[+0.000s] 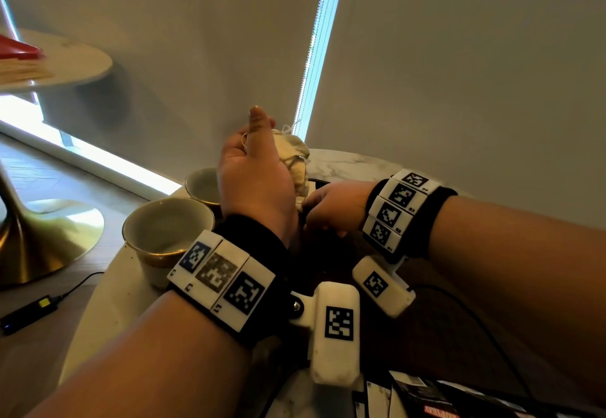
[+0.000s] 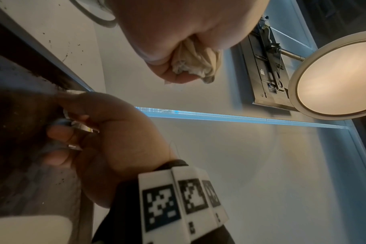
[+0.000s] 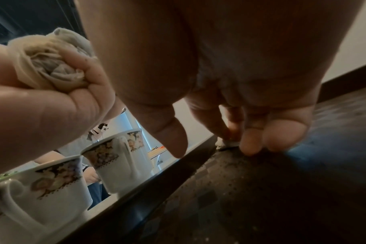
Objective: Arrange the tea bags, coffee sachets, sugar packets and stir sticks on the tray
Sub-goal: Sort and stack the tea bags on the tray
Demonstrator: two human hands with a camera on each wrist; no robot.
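Observation:
My left hand [image 1: 259, 161] is raised above the table and grips a crumpled bunch of cream tea bags [image 1: 295, 155], seen bunched in its fist [image 2: 192, 66] in the left wrist view and again [image 3: 48, 69] in the right wrist view. My right hand [image 1: 324, 207] is low, to the right of the left one, with its fingertips down on the dark tray [image 3: 261, 198]. There it pinches a small pale packet [image 3: 228, 143], whose shiny edge [image 2: 82, 128] shows between the fingers. What kind of packet it is I cannot tell.
Two white floral cups with gold rims [image 1: 167, 230] [image 1: 203, 184] stand on the marble table left of the tray. Dark sachets and white packets [image 1: 426, 398] lie at the near edge. A black cable [image 1: 475, 319] crosses on the right. Another round table [image 1: 65, 56] stands far left.

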